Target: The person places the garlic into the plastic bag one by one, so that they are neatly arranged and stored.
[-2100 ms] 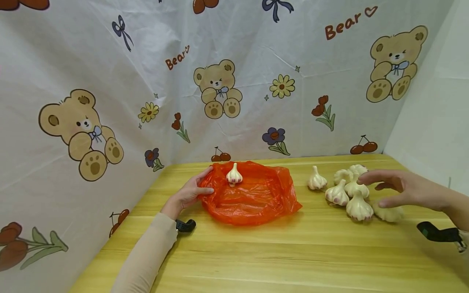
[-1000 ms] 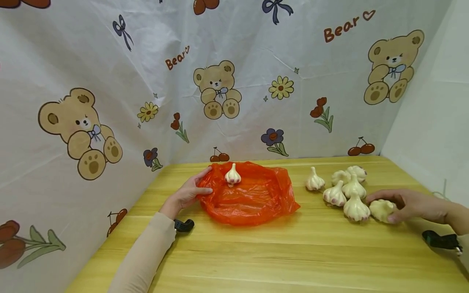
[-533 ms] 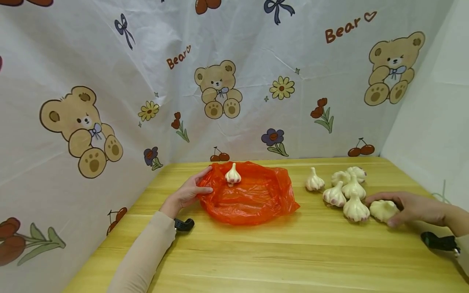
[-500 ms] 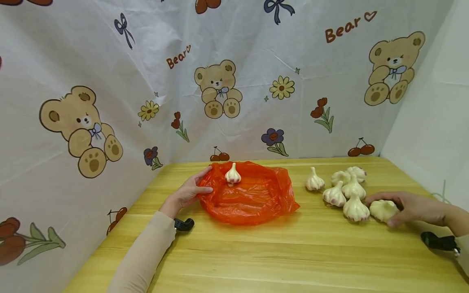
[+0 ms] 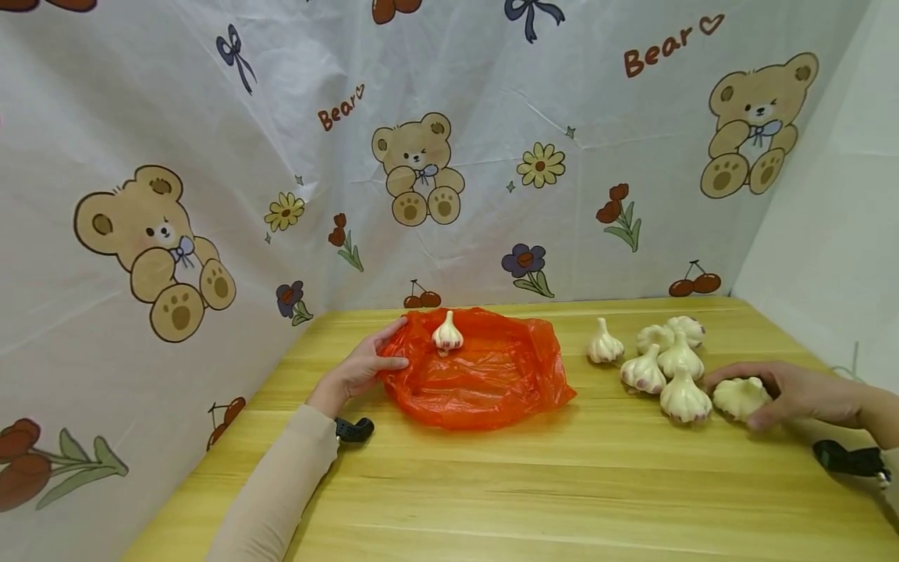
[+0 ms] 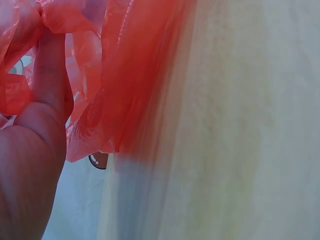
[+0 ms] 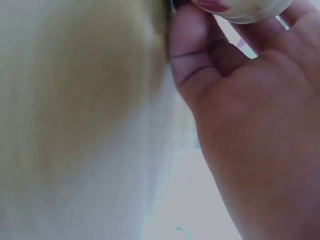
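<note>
At the left rim of a red plastic bag (image 5: 485,390), my left hand (image 5: 358,367) pinches the film, thumb on the inner side and fingers behind. The bag lies spread with its mouth open, and one garlic bulb (image 5: 447,336) sits inside near the back left. On the right, my right hand (image 5: 808,394) holds a garlic bulb (image 5: 739,400) low at the table, thumb in front and fingers behind it. Only the underside of that bulb (image 7: 245,10) shows in the right wrist view. Left of this hand, several more garlic bulbs (image 5: 684,398) stand close together.
One garlic bulb (image 5: 604,343) stands apart between the bag and the cluster. The wooden table (image 5: 492,499) ends at a white cloth (image 5: 463,257) printed with bears, hung behind and to the left. A plain white wall (image 5: 843,257) rises on the right.
My right hand has come down from above the cluster and taken hold of the rightmost garlic bulb, which has since turned a little. My left hand and the bag have stayed in place.
</note>
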Tool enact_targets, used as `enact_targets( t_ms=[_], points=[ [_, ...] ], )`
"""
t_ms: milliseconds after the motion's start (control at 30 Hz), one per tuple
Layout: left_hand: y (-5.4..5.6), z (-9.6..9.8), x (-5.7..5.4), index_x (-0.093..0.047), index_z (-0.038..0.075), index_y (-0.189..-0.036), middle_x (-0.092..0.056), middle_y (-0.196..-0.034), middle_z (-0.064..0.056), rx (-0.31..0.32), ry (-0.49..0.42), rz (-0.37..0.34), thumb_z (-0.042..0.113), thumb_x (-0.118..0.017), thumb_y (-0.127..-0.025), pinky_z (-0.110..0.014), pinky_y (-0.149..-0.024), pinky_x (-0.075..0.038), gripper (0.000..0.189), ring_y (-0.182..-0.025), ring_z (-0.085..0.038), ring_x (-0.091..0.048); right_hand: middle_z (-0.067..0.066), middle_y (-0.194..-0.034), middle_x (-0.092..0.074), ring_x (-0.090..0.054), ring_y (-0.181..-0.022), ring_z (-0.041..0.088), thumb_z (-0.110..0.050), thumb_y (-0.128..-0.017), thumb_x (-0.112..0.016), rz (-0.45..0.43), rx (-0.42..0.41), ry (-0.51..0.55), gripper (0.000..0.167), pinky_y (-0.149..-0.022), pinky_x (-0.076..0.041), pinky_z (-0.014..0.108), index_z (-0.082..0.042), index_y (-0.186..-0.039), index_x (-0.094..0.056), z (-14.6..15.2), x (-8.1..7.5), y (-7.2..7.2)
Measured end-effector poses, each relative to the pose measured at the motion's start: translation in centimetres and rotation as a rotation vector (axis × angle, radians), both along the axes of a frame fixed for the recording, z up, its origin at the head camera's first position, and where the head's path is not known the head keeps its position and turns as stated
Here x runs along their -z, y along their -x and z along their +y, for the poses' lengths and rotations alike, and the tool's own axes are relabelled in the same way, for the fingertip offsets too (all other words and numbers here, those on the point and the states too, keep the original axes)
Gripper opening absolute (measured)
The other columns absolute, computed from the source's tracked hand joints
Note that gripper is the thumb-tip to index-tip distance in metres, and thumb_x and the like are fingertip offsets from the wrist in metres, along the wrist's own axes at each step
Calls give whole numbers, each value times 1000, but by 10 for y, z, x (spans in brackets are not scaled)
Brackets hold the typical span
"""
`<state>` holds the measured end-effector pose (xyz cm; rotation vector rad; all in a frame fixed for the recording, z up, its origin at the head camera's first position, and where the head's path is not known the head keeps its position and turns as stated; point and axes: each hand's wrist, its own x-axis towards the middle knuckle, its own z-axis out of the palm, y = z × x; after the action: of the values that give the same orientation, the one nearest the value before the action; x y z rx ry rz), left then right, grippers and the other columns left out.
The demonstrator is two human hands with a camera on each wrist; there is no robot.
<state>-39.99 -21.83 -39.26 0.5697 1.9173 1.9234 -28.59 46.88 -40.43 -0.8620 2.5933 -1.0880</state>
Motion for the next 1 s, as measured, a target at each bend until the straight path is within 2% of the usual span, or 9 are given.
enact_targets(
  t_ms=[133, 200, 400, 567, 700, 833, 933, 1000],
  points=[
    [3, 3, 1, -18, 27, -167, -14, -174, -3, 14, 4, 15, -5, -67, -94, -35, -104, -55, 93, -156, -36, -25, -5, -145, -62, -40, -127, -20, 0, -91, -71, 4, 23, -23, 58, -86, -43, 14, -10, -147, -55, 3, -3, -4],
    [4, 5, 1, -18, 26, -167, -14, -174, -3, 20, 3, 18, -5, -67, -94, -35, -105, -55, 93, -156, -36, -25, -8, -145, -62, -39, -126, -21, -1, -92, -71, -13, 25, -30, 58, -84, -43, 16, -9, -147, -55, 3, -6, -5],
    [2, 5, 1, -18, 26, -167, -15, -174, -2, 12, -13, 9, -8, -65, -95, -34, -103, -56, 92, -156, -37, -26, -25, -144, -54, -40, -123, -20, 1, -95, -65, -96, 23, 25, 58, -83, -49, 17, -4, -150, -48, 4, -20, -4],
    [0, 3, -1, -18, 26, -167, -14, -174, -3, 4, -12, 12, -7, -67, -94, -34, -103, -56, 94, -156, -37, -25, -35, -143, -48, -36, -122, -25, 0, -98, -63, -78, 29, 4, 59, -81, -50, 17, -4, -153, -44, 2, -30, 1],
    [-1, 1, -2, -18, 27, -167, -14, -174, -3, -7, -3, 9, -7, -67, -94, -35, -104, -55, 94, -156, -37, -26, -35, -144, -44, -33, -123, -26, 0, -99, -62, -53, 31, -1, 58, -81, -50, 17, -6, -153, -44, -7, -39, 4],
    [-1, 1, -2, -19, 28, -166, -15, -174, -3, -18, 0, 5, -7, -66, -94, -35, -104, -55, 93, -156, -38, -27, -30, -148, -43, -32, -125, -26, 0, -99, -61, -27, 15, 14, 58, -82, -50, 17, -6, -153, -43, -20, -51, 7],
    [0, 1, -1, -20, 28, -166, -16, -174, -2, -24, -1, 3, -8, -66, -94, -35, -104, -55, 92, -156, -37, -27, -27, -149, -42, -40, -121, -20, 3, -99, -60, -41, -33, 56, 58, -80, -51, 19, -5, -153, -42, -28, -58, 11],
    [0, 0, -1, -20, 27, -166, -16, -174, -3, -20, -2, 4, -8, -66, -94, -35, -104, -55, 93, -156, -37, -27, -25, -150, -41, -49, -117, -9, 5, -99, -58, -74, -80, 92, 58, -79, -53, 22, -5, -154, -41, -32, -62, 15]
  ],
)
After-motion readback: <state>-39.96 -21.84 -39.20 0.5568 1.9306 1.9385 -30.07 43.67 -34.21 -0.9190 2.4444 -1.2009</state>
